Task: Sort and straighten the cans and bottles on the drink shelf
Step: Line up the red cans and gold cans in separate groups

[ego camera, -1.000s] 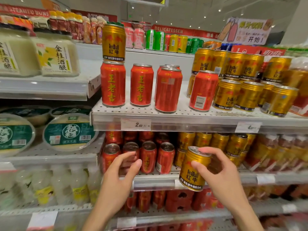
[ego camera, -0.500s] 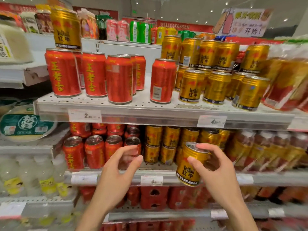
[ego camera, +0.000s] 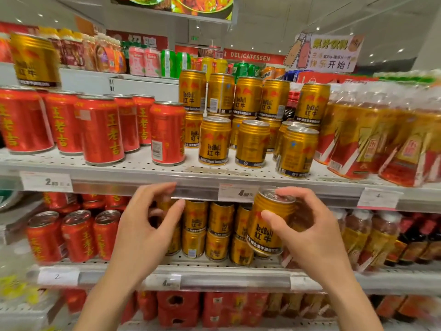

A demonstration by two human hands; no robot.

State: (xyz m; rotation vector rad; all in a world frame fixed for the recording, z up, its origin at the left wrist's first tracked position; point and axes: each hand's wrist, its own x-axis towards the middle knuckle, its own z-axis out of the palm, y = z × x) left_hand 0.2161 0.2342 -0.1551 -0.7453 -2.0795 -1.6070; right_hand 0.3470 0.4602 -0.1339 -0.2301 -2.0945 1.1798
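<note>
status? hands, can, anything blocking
Right hand grips gold can, tilted. Left hand open, empty. Upper shelf edge right above can.

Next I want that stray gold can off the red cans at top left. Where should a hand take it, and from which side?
Probably by the smooth label band of the stray gold can, coming from the front with thumb and fingers on opposite sides. It stands upright, its front faces the aisle, and the red can beneath blocks its base.

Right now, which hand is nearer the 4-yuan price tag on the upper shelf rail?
Right. The right hand holds a gold can just below the tag; the left hand is empty, lower left of it.
</note>
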